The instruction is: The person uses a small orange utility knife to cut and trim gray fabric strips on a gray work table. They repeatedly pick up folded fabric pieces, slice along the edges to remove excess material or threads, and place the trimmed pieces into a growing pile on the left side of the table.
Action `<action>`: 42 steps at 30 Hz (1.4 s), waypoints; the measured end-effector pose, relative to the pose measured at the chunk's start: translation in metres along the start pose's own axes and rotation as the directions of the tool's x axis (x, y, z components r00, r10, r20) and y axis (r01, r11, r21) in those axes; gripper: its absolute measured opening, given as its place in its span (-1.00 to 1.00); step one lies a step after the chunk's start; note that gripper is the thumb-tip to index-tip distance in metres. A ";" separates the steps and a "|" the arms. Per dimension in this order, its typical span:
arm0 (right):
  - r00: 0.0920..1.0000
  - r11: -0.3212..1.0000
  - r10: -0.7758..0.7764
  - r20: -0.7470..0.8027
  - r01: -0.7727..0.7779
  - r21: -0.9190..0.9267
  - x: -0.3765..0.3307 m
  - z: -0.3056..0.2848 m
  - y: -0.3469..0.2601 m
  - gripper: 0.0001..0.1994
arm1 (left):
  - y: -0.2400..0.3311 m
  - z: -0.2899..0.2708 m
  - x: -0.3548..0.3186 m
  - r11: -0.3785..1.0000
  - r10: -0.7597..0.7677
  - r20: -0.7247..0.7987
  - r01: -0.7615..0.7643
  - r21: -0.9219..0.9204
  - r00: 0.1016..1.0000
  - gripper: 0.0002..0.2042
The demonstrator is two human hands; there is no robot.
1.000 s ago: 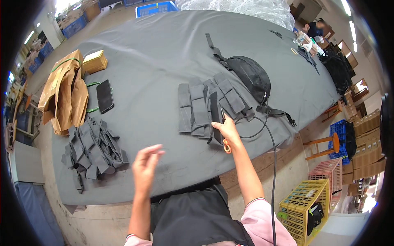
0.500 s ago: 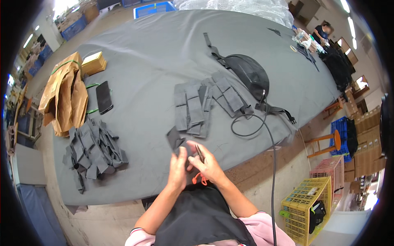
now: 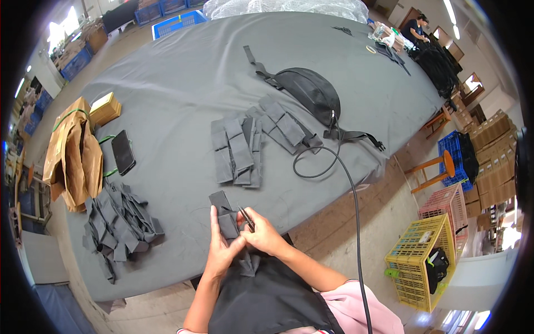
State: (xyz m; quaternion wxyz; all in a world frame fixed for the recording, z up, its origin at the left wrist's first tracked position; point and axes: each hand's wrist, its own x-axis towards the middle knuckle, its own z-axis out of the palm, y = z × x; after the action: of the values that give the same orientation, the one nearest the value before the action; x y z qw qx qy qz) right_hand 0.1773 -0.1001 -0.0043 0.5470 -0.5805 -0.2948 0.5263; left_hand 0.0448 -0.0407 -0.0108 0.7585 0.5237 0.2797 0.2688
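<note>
At the near edge of the table, my left hand (image 3: 221, 255) grips a folded dark grey fabric strip (image 3: 226, 221), its thumb pressed along the cloth and its fingers stretched up beside it. One end of the strip points away from me; the other hangs below the hands over my apron. My right hand (image 3: 265, 238) is wrapped around small dark thread snips (image 3: 246, 219), whose tips point up beside the strip. That hand's fingertips are close against the cloth. Just beyond lie flat stacks of similar grey strips (image 3: 239, 146), (image 3: 282, 126).
A loose heap of grey strips (image 3: 119, 221) lies left, below a phone (image 3: 123, 152), a brown paper bag (image 3: 75, 153) and yellowish cards (image 3: 104, 108). A black waist bag (image 3: 311, 92) lies beyond the stacks. A black cable (image 3: 356, 222) runs down on the right, past a yellow crate (image 3: 414, 259).
The view has shifted, so table things sit further left. My hands have turned the strip; its lower end now shows below them. The orange cord by my right hand is out of sight.
</note>
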 end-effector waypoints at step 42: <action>0.872 0.536 -0.461 0.167 0.423 -0.730 -0.021 0.014 -0.027 -0.59 | -0.002 -0.037 -0.017 0.955 -0.141 -0.441 0.239 0.177 0.886 -0.47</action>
State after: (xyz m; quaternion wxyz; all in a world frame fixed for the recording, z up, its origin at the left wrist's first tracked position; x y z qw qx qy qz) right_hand 0.1650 -0.1085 0.0298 0.3807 -0.6707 -0.6080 0.1887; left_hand 0.0073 -0.0293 -0.0209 0.6376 0.5057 0.5166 0.2664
